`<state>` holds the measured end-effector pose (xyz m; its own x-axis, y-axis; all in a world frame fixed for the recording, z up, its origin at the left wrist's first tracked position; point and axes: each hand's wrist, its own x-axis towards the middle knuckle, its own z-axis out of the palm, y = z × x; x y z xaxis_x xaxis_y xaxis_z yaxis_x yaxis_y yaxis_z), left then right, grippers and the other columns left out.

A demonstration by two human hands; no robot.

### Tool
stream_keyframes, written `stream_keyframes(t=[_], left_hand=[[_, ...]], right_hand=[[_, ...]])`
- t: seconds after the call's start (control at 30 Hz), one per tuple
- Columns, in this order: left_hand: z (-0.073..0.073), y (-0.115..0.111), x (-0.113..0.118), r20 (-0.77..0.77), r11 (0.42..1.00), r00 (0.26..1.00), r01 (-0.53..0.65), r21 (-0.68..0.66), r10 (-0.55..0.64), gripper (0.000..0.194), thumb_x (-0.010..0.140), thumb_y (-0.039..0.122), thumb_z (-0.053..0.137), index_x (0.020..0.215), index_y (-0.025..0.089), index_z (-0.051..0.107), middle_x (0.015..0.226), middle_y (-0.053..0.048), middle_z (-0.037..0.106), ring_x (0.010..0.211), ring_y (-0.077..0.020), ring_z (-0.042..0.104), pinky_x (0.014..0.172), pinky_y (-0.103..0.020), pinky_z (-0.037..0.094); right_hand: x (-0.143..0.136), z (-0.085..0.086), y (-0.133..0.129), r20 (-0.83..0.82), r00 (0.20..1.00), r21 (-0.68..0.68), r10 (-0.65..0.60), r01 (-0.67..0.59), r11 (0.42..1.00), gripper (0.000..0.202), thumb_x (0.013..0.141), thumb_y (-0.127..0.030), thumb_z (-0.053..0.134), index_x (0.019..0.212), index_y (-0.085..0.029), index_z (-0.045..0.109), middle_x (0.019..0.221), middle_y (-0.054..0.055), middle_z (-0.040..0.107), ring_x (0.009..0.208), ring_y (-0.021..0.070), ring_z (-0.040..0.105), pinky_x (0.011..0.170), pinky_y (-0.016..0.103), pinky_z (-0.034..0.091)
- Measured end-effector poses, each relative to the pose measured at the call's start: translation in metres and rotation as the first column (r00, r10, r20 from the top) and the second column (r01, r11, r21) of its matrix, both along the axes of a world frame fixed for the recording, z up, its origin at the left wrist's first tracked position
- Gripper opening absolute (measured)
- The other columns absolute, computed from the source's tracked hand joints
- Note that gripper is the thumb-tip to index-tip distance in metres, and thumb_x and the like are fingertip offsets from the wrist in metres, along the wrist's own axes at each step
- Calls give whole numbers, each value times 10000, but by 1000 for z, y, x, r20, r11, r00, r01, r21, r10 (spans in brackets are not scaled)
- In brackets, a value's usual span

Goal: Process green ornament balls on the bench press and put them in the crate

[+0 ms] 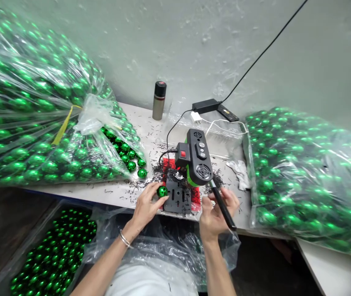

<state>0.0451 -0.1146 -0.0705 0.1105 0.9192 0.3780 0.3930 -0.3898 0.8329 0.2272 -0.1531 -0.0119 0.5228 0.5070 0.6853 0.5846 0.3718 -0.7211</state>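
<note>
A shiny green ball (162, 191) sits between the thumb and fingers of my left hand (147, 204), at the left edge of a slotted dark metal plate (177, 196). Over the plate stands a small black and green machine (199, 156) with a red switch and a long black handle (224, 205). My right hand (217, 211) is beside that handle, its fingers curled behind it; whether they touch it or hold something small is not clear. Red material shows under the plate, with dark shreds scattered around it.
A big bag of green balls (39, 131) fills the left, another bag (307, 172) the right. A bin of balls (58, 250) is below left. Behind stand a bottle (159, 100), a power adapter (206, 106) and cables. A white cloth (239, 173) lies right.
</note>
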Motion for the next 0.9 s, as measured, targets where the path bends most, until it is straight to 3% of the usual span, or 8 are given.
stream_keyframes(t=[0.13, 0.3, 0.4, 0.5, 0.7, 0.8, 0.9], left_hand=[[-1, -10, -1, 199, 984, 979, 2, -179, 34, 359, 823, 366, 701, 1152, 226, 668, 1182, -92, 669, 1084, -229, 650, 903, -369, 553], [-4, -18, 1, 540, 858, 838, 220, -464, 77, 508, 781, 448, 724, 1212, 190, 644, 1197, -106, 701, 1075, -248, 678, 925, -377, 562], [-1, -21, 0, 676, 812, 730, 330, -481, 104, 522, 768, 433, 741, 1216, 183, 644, 1184, -116, 710, 1090, -262, 674, 957, -400, 549], [4, -22, -3, 803, 763, 576, 450, -465, 150, 464, 756, 367, 758, 1167, 169, 673, 1136, -111, 728, 1046, -247, 693, 946, -371, 559], [16, -21, -6, 883, 599, 249, 659, -455, 398, 242, 836, 217, 675, 1042, 98, 717, 993, -113, 756, 891, -171, 727, 801, -217, 594], [20, -20, -4, 873, 555, 168, 713, -429, 458, 215, 889, 181, 600, 1045, 75, 704, 959, -133, 755, 781, -146, 721, 702, -200, 600], [22, -20, -2, 857, 537, 146, 723, -434, 494, 209, 909, 159, 563, 1035, 62, 697, 947, -147, 753, 742, -140, 712, 661, -193, 594]], right_hand=[[-2, -15, 6, -42, 993, -273, 112, -119, 955, 225, 893, -376, 603, 1011, -188, 640, 940, 56, 619, 851, 168, 587, 739, 312, 500], [-8, -17, 12, -7, 980, -270, 198, -192, 944, 177, 876, -365, 627, 916, -198, 668, 919, 40, 641, 889, 161, 590, 789, 302, 491], [-9, -21, 14, -3, 975, -302, 222, -212, 929, 152, 876, -342, 629, 892, -198, 676, 879, 30, 638, 856, 152, 588, 788, 297, 481], [-11, -30, 17, -25, 974, -331, 224, -219, 918, 170, 875, -357, 629, 888, -197, 681, 849, 23, 640, 828, 150, 589, 777, 298, 477], [-14, -43, 20, -79, 977, -362, 200, -215, 907, 204, 898, -379, 587, 903, -205, 693, 890, 37, 683, 870, 166, 609, 813, 318, 477], [-11, -49, 20, -44, 978, -375, 206, -207, 903, 188, 892, -371, 596, 906, -211, 694, 908, 42, 700, 890, 174, 619, 831, 331, 483], [-7, -57, 18, 27, 976, -375, 214, -189, 907, 177, 891, -357, 599, 897, -206, 690, 895, 48, 705, 891, 180, 627, 821, 336, 494]])
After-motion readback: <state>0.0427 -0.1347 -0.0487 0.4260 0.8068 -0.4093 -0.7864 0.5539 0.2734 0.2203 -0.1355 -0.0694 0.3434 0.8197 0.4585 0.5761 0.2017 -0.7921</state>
